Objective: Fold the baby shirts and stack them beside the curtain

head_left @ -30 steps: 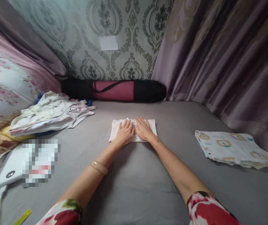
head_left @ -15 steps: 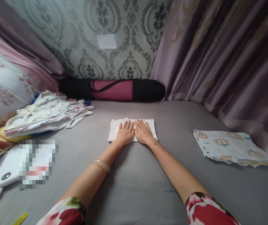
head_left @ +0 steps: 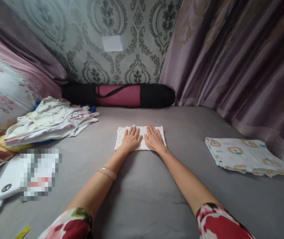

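A white folded cloth (head_left: 142, 132), perhaps a garment, lies flat as a small rectangle on the grey sheet. Resting palm down on its left half is my left hand (head_left: 131, 138), open with the fingers stretched. My right hand (head_left: 154, 137) presses flat on the right half, open too, fingers pointing away from me. A narrow strip of the cloth shows between the two hands. The hands cover much of its surface, so its exact kind is hard to tell.
A loose pile of printed clothes (head_left: 54, 118) lies at the left beside a floral pillow (head_left: 2, 96). A folded patterned cloth (head_left: 246, 156) sits at the right. Along the wall stretches a black and maroon bag (head_left: 118, 95). A white device (head_left: 6, 182) lies near left.
My hands have slid apart across the cloth, the left one leftward and the right one slightly to the right. The cloth stays in place.
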Available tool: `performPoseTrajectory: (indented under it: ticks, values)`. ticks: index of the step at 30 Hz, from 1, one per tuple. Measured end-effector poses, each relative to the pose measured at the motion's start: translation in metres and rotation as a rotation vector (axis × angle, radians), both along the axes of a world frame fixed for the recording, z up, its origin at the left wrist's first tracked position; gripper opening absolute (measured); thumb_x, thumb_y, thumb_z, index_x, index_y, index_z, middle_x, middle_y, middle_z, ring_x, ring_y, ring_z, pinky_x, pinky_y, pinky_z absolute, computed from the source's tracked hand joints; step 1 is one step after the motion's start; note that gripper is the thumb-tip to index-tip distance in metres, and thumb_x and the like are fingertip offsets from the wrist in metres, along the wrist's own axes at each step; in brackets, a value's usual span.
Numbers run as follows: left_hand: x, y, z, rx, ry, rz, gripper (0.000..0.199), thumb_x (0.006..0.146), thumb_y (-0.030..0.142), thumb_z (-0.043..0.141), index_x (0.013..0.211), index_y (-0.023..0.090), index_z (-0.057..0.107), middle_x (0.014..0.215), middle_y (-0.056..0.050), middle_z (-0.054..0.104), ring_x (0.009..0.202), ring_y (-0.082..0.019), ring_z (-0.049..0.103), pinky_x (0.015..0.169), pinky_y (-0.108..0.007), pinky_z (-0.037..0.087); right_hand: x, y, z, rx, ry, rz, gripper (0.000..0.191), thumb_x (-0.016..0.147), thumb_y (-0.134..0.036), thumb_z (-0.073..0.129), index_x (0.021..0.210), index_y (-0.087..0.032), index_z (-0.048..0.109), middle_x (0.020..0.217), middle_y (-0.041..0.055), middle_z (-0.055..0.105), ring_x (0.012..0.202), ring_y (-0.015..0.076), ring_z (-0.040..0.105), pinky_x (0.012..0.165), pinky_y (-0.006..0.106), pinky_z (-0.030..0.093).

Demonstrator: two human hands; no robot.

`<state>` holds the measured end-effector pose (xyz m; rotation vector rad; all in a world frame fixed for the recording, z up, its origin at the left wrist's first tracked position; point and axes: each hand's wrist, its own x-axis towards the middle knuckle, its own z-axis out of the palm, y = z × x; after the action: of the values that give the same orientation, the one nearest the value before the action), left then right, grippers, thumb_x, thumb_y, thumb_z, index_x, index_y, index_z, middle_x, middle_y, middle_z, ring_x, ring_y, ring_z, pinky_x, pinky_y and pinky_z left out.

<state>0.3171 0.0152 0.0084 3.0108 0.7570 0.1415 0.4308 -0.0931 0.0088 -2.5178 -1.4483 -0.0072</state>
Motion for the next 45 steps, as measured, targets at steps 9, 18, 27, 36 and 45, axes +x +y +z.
performPoseTrajectory:
  ticks: [9, 18, 27, 36, 45]
  values:
    - [-0.006, 0.007, 0.006, -0.002, 0.001, -0.006, 0.059, 0.1, 0.045, 0.023, 0.147, 0.012, 0.035, 0.156, -0.016, 0.03, 0.145, -0.028, 0.026, 0.116, -0.048, 0.022, 0.005, -0.003, 0.008, -0.054, 0.022, 0.006, 0.06, 0.098, -0.033, 0.025, 0.15, -0.004, 0.029, 0.158, 0.013, 0.024, 0.146, 0.0245, 0.018, 0.118, 0.044, 0.013]
    - [-0.018, 0.022, -0.006, -0.011, -0.02, 0.137, 0.062, 0.1, 0.047, 0.022, 0.146, 0.008, 0.035, 0.154, -0.019, 0.033, 0.144, -0.03, 0.027, 0.116, -0.05, 0.021, 0.011, -0.012, 0.0, -0.063, -0.024, -0.099, 0.061, 0.099, -0.035, 0.024, 0.149, 0.0, 0.03, 0.157, 0.0163, 0.026, 0.146, 0.0258, 0.019, 0.118, 0.039, 0.011]
    - [-0.028, 0.03, 0.006, -0.036, -0.011, 0.128, 0.06, 0.099, 0.047, 0.021, 0.145, 0.011, 0.037, 0.153, -0.018, 0.035, 0.144, -0.03, 0.029, 0.115, -0.051, 0.023, 0.017, -0.018, 0.01, -0.083, 0.012, -0.087, 0.063, 0.1, -0.038, 0.021, 0.15, -0.001, 0.028, 0.158, 0.0155, 0.022, 0.147, 0.0253, 0.016, 0.119, 0.04, 0.009]
    - [-0.044, 0.041, -0.008, -0.105, -0.041, 0.166, 0.063, 0.099, 0.047, 0.021, 0.146, 0.006, 0.035, 0.155, -0.02, 0.029, 0.145, -0.031, 0.024, 0.115, -0.049, 0.026, 0.029, -0.032, -0.002, -0.089, -0.004, -0.162, 0.064, 0.099, -0.037, 0.023, 0.15, 0.001, 0.026, 0.158, 0.0184, 0.019, 0.146, 0.0283, 0.019, 0.118, 0.04, 0.015]
    - [-0.064, 0.049, -0.013, -0.154, -0.143, 0.129, 0.057, 0.101, 0.042, 0.018, 0.143, 0.01, 0.039, 0.153, -0.017, 0.036, 0.144, -0.022, 0.03, 0.116, -0.037, 0.027, 0.024, -0.029, 0.017, -0.037, -0.063, -0.087, 0.064, 0.099, -0.038, 0.021, 0.15, 0.0, 0.026, 0.159, 0.0166, 0.018, 0.147, 0.0261, 0.013, 0.119, 0.043, 0.007]
